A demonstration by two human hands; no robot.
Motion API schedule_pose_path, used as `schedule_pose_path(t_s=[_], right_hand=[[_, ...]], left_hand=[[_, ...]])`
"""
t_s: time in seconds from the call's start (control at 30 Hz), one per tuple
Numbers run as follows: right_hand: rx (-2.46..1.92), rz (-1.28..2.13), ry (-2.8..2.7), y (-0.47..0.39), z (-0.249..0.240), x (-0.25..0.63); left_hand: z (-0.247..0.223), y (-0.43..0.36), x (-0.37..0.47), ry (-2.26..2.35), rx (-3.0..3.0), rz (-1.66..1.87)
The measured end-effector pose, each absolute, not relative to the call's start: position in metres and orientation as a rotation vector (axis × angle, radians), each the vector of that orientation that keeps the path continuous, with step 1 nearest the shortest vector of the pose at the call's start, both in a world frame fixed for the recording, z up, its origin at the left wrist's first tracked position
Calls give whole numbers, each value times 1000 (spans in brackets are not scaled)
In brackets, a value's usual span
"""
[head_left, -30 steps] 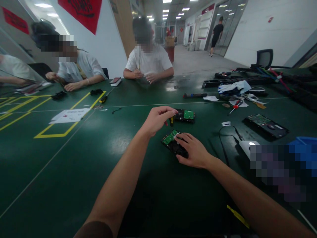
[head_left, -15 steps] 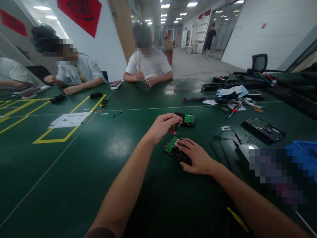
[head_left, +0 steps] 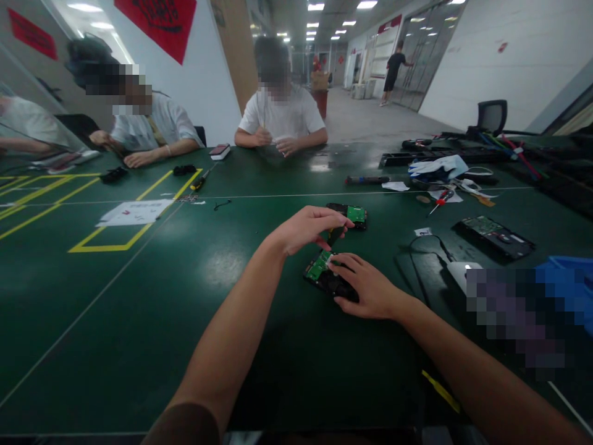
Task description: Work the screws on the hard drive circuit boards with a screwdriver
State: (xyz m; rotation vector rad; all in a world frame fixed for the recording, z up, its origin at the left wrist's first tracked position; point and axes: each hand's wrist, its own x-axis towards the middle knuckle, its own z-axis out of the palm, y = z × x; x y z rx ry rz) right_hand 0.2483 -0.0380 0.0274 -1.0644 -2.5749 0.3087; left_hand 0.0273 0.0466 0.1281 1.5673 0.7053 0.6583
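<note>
A black hard drive with a green circuit board [head_left: 319,267] lies tilted on the green table, and my right hand [head_left: 368,287] rests over its right side, fingers wrapped on it. Just above its upper edge, my left hand [head_left: 312,230] is closed on a small yellow and black screwdriver [head_left: 332,236], mostly hidden by the fingers. Behind the left hand a second hard drive [head_left: 356,214] lies flat, partly covered by that hand.
To the right lie another hard drive [head_left: 493,238], a white device with a cable [head_left: 458,272], a red screwdriver [head_left: 442,199], gloves [head_left: 438,168] and a blue bin [head_left: 567,284]. Paper [head_left: 136,212] lies at left. People sit across the green table [head_left: 139,346].
The view has shifted slightly. My left hand has turned a little, its fingers reaching further right over the second drive. My right hand stays on the near drive.
</note>
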Motion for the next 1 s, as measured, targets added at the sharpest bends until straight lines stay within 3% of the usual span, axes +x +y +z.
schedule_pose_path(t_s=[1.0], right_hand=[[-1022,281,-2552,-26,23,251]], left_hand=[[116,43,23,777,1373,976]])
